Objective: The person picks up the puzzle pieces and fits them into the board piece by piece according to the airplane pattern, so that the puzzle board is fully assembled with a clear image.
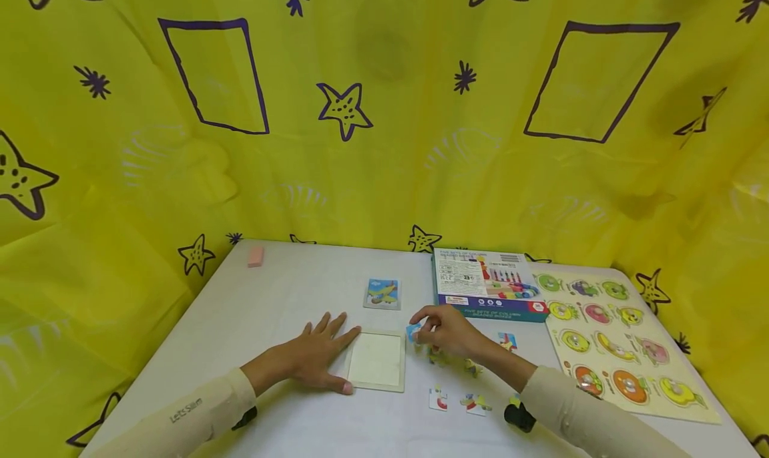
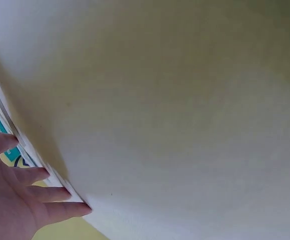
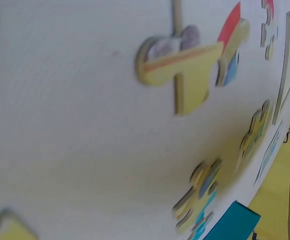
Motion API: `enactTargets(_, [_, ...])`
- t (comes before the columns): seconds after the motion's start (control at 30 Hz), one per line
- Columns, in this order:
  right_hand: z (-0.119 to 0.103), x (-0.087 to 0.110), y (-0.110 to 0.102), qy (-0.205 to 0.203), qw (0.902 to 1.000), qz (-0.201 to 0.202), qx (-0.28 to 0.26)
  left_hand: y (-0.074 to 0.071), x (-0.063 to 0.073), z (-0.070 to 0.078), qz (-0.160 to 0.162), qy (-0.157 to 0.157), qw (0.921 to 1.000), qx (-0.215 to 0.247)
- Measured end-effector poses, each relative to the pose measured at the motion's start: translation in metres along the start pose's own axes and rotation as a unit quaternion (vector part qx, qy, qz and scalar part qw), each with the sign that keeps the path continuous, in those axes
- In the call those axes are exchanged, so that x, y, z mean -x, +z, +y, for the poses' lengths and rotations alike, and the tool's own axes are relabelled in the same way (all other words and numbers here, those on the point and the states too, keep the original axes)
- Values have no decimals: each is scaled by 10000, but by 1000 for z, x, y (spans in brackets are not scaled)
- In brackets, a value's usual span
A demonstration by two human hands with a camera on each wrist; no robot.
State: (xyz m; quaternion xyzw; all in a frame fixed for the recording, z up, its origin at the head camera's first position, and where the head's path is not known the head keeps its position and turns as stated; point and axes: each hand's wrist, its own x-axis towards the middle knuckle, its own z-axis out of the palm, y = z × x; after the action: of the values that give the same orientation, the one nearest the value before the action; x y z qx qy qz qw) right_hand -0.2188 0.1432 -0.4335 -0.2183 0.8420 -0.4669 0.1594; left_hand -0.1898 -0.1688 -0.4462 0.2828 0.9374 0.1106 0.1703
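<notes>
My right hand point(image 1: 450, 331) pinches a blue jigsaw puzzle piece point(image 1: 412, 331) between thumb and fingers, just right of a pale puzzle tray point(image 1: 376, 361) with a raised rim. Fingers spread, my left hand point(image 1: 315, 354) lies flat on the table, with its thumb and index finger touching the tray's left rim. Beyond the tray is a square picture point(image 1: 382, 294) of a yellow airplane on blue. Loose puzzle pieces lie to the right, among them a red-and-white one point(image 1: 438, 398) and a yellow-and-red one point(image 1: 476, 404). Close in the right wrist view is a yellow piece point(image 3: 195, 75).
A boxed set point(image 1: 489, 284) with a teal side stands at the back right. Beside it lies a large fruit-and-vegetable puzzle board point(image 1: 613, 358). One small pink block point(image 1: 255, 256) sits at the far left corner. Yellow patterned cloth point(image 1: 384, 177) hangs behind the white table point(image 1: 288, 284).
</notes>
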Motion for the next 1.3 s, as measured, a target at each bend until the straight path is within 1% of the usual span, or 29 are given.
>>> enactTargets(0.07, [-1,-1,3,-90,9999,-71,-30,0,0,0,31,12,10000,-3])
enactTargets(0.2, [-3,-4,9,-148,9996,-199,-161,1,1,2,74,-27,10000,-24])
enactTargets(0.5, [-12,-6,14,71,9986,-497,-195,2,-3,0,58,-49,9999,-75])
enactTargets(0.6, [-13,-7,15,35,9976,-631,-267,2,-3,-2,36,-54,9999,-96])
enactTargets(0.73, [-13,-10,17,85,9965,-769,-302,3,-2,-5,56,-38,9999,-115])
enactTargets(0.9, [-13,-15,21,94,9957,-894,-207,3,0,-6,128,26,9999,-101])
enactTargets(0.97, [-14,-18,23,20,9954,-948,-141,3,0,-6,147,42,9998,-101])
enactTargets(1.07, [-17,-23,28,-75,9953,-964,-84,3,0,-6,207,77,9996,-169])
enactTargets(1.17, [-21,-29,33,-164,9961,-863,9,3,-1,-6,258,94,9993,-244])
enactTargets(1.3, [-24,-36,41,-24,9979,-610,206,3,-1,-5,257,83,9993,-261])
